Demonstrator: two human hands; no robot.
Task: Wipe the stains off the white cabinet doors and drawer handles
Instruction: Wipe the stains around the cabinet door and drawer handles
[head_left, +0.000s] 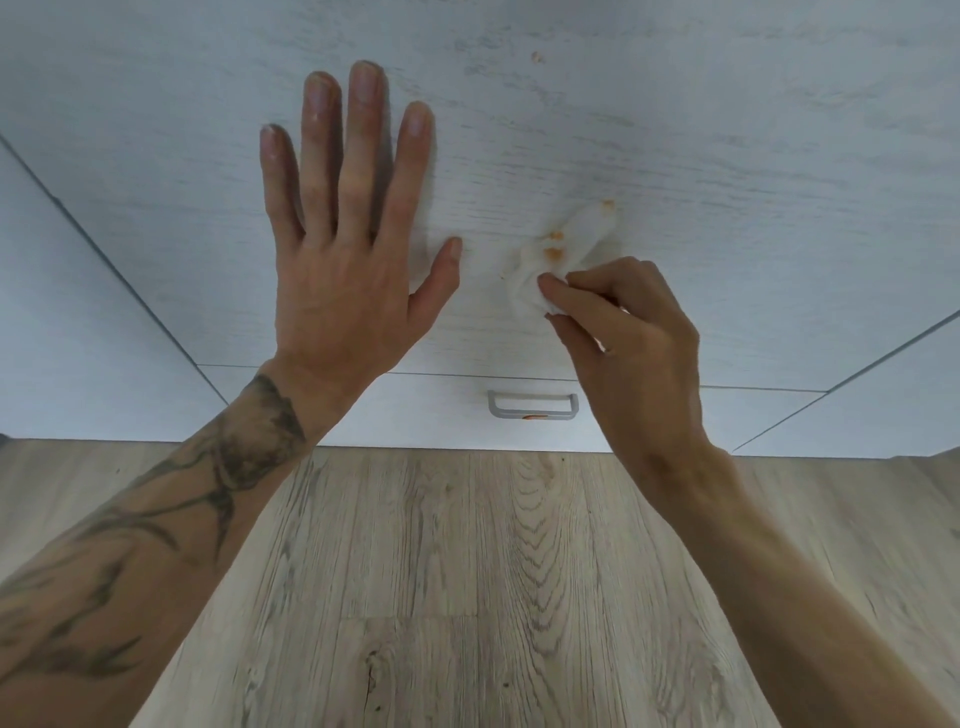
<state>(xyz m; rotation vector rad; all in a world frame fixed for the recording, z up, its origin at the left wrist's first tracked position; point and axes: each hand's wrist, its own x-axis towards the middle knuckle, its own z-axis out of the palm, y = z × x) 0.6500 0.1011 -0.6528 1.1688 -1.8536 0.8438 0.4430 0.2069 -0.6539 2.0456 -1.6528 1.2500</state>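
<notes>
One tissue (563, 262) (orange-stained) pinched by right hand (631, 345), jutting past it, left hand (345, 265) spread flat

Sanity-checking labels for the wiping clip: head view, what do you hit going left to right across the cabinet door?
left hand, spread against the cabinet door → stained tissue → right hand, pinching it. Drawer handle and upper stain line up with the tissue, so left out.

No text, label, brand, number or sign can be read. The dark tattoo (244, 441) on the forearm below the left hand (343, 275) looks like a pattern, probably not letters. The crumpled white wipe (550, 270) pinched by the right hand (623, 338) carries no print.
</notes>
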